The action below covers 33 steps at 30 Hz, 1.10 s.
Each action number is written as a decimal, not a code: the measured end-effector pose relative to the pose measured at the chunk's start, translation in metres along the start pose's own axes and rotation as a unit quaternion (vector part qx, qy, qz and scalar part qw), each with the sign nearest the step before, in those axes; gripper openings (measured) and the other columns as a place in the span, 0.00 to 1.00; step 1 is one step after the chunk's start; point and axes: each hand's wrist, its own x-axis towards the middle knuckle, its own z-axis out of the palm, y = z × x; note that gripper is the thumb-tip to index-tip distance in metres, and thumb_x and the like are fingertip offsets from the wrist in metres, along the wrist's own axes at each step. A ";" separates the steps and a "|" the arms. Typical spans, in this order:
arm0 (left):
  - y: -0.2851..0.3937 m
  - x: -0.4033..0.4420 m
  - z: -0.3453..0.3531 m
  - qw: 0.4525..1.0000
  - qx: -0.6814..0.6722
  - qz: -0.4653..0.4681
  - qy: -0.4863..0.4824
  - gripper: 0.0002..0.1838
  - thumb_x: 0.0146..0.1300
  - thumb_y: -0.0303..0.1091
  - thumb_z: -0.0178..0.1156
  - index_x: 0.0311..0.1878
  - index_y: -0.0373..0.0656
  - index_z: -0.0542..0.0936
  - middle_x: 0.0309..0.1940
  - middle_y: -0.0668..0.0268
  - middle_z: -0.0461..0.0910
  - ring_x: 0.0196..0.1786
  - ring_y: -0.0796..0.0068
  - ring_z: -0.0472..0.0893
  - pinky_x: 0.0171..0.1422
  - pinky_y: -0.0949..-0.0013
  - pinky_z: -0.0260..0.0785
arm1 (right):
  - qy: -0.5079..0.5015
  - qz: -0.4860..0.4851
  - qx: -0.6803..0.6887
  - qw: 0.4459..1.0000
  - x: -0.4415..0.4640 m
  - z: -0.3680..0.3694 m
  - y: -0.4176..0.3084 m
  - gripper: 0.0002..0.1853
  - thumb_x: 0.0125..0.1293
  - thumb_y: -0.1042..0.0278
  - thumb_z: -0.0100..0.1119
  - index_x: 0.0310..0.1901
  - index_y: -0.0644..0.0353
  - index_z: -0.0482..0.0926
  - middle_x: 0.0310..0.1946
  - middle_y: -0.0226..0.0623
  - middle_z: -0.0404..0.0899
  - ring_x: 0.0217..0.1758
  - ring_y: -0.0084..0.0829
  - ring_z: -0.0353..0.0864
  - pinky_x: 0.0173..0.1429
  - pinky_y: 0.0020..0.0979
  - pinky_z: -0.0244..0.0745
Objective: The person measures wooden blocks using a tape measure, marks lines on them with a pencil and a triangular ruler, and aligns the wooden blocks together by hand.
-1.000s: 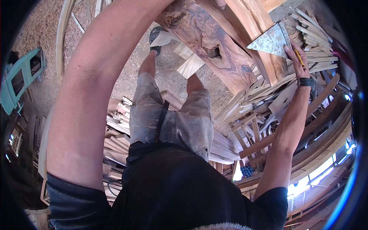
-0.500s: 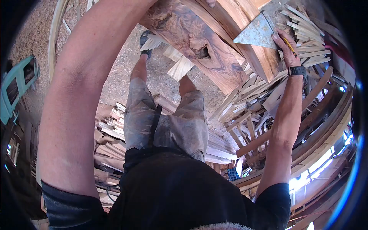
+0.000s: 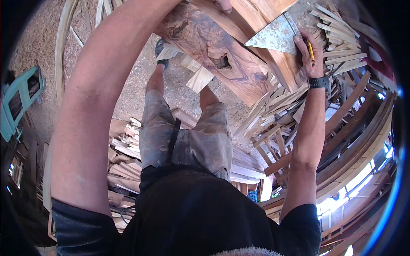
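At the top edge, only part of my left hand (image 3: 224, 5) shows, over a thick wooden beam (image 3: 287, 70); its finger pose is mostly cut off. My right hand (image 3: 308, 50) is closed on a yellow pencil (image 3: 311, 53), its fingertips also at the edge of a triangular metal square (image 3: 273, 35). The square lies across the beam near its lower end. Beside the beam is a wide, dark-grained slab (image 3: 245, 70) with a hole in it.
Cut wood strips (image 3: 341, 36) lie in piles on the right, with more sticks (image 3: 126, 166) at lower left. A teal machine or frame (image 3: 21, 100) stands at far left. Short boards (image 3: 199, 79) are near my feet. Sawdust covers the floor.
My right hand and the metal square have moved left in the view, and the hand has turned so the pencil points more steeply down. The view has shifted slightly.
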 end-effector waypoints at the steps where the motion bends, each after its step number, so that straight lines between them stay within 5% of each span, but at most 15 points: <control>1: 0.001 -0.001 0.002 1.000 0.002 0.003 -0.003 0.55 0.35 0.38 0.83 0.69 0.35 0.63 0.56 0.45 0.80 0.62 0.49 0.80 0.67 0.58 0.74 | 0.018 0.007 0.022 1.000 -0.003 0.001 0.003 0.24 0.73 0.57 0.67 0.64 0.63 0.80 0.55 0.42 0.85 0.61 0.31 0.81 0.69 0.31 0.71; 3: 0.008 -0.009 0.006 1.000 -0.015 -0.004 0.025 0.54 0.37 0.40 0.81 0.68 0.35 0.64 0.56 0.45 0.80 0.63 0.47 0.80 0.67 0.57 0.74 | 0.045 0.015 0.047 0.998 -0.011 -0.002 0.003 0.24 0.74 0.58 0.66 0.64 0.64 0.80 0.55 0.42 0.84 0.61 0.30 0.81 0.69 0.30 0.71; 6: 0.028 -0.018 0.006 0.998 -0.002 -0.065 0.022 0.51 0.38 0.41 0.79 0.67 0.37 0.64 0.56 0.45 0.80 0.62 0.46 0.80 0.67 0.57 0.73 | 0.226 0.078 0.032 0.970 -0.039 -0.022 0.022 0.27 0.75 0.51 0.61 0.63 0.68 0.79 0.55 0.41 0.83 0.58 0.31 0.80 0.67 0.30 0.71; 8: 0.029 -0.020 0.008 0.997 -0.013 -0.073 0.023 0.51 0.37 0.40 0.80 0.67 0.39 0.64 0.57 0.47 0.79 0.64 0.48 0.80 0.69 0.58 0.72 | 0.324 0.235 0.157 0.903 -0.076 -0.030 0.039 0.24 0.76 0.44 0.59 0.51 0.61 0.84 0.40 0.31 0.83 0.40 0.22 0.78 0.46 0.26 0.73; 9: 0.025 -0.020 0.009 0.997 -0.026 -0.062 0.025 0.51 0.37 0.39 0.80 0.67 0.39 0.64 0.58 0.47 0.79 0.65 0.49 0.79 0.69 0.58 0.71 | 0.408 0.233 0.159 0.869 -0.089 -0.021 0.033 0.23 0.76 0.42 0.58 0.45 0.58 0.84 0.34 0.27 0.81 0.33 0.19 0.75 0.38 0.25 0.69; 12: 0.024 -0.019 0.012 0.998 -0.052 -0.041 0.022 0.52 0.37 0.38 0.81 0.67 0.39 0.63 0.60 0.49 0.78 0.66 0.51 0.78 0.71 0.58 0.70 | 0.503 0.235 0.369 0.746 -0.132 -0.003 0.085 0.25 0.78 0.47 0.58 0.61 0.62 0.79 0.54 0.34 0.85 0.56 0.34 0.83 0.65 0.39 0.75; 14: 0.026 -0.018 0.010 0.996 -0.072 -0.055 0.020 0.52 0.38 0.38 0.82 0.67 0.39 0.63 0.60 0.49 0.77 0.66 0.52 0.78 0.71 0.59 0.69 | 0.460 0.195 0.498 0.709 -0.138 0.023 0.132 0.26 0.79 0.51 0.58 0.68 0.61 0.75 0.67 0.37 0.79 0.69 0.41 0.77 0.78 0.44 0.66; 21: 0.042 -0.013 0.008 0.996 -0.082 -0.029 0.029 0.51 0.39 0.37 0.82 0.67 0.39 0.64 0.59 0.49 0.78 0.65 0.54 0.78 0.72 0.60 0.68 | 0.431 0.271 0.655 0.559 -0.098 0.050 0.080 0.36 0.77 0.37 0.51 0.71 0.61 0.71 0.70 0.45 0.76 0.72 0.52 0.74 0.80 0.54 0.63; 25: 0.075 -0.009 -0.022 0.997 -0.040 -0.020 0.058 0.53 0.39 0.40 0.82 0.68 0.39 0.64 0.59 0.49 0.78 0.65 0.53 0.78 0.72 0.59 0.69 | 0.428 0.219 0.617 0.623 -0.110 0.037 0.067 0.38 0.77 0.34 0.47 0.71 0.61 0.71 0.72 0.47 0.74 0.74 0.52 0.72 0.79 0.56 0.63; 28: 0.107 -0.021 -0.054 0.998 -0.056 -0.001 0.031 0.60 0.39 0.45 0.82 0.75 0.38 0.60 0.62 0.47 0.77 0.68 0.51 0.77 0.74 0.58 0.68 | 0.449 0.257 0.607 0.603 -0.125 0.014 0.002 0.34 0.79 0.39 0.46 0.71 0.61 0.73 0.70 0.45 0.77 0.73 0.49 0.75 0.80 0.52 0.64; 31: 0.145 -0.049 -0.070 0.995 -0.053 -0.083 0.000 0.67 0.41 0.47 0.85 0.80 0.37 0.53 0.68 0.47 0.73 0.73 0.53 0.72 0.79 0.59 0.63 | 0.449 0.262 0.599 0.609 -0.150 0.005 -0.038 0.33 0.80 0.40 0.47 0.70 0.61 0.73 0.69 0.44 0.77 0.72 0.48 0.76 0.78 0.53 0.66; 33: 0.148 -0.077 -0.061 0.985 0.047 -0.156 0.049 0.63 0.37 0.52 0.84 0.78 0.46 0.62 0.67 0.52 0.77 0.69 0.53 0.79 0.79 0.53 0.70 | 0.448 0.274 0.609 0.595 -0.169 0.014 -0.051 0.33 0.80 0.39 0.47 0.70 0.62 0.73 0.69 0.44 0.78 0.71 0.48 0.76 0.78 0.53 0.66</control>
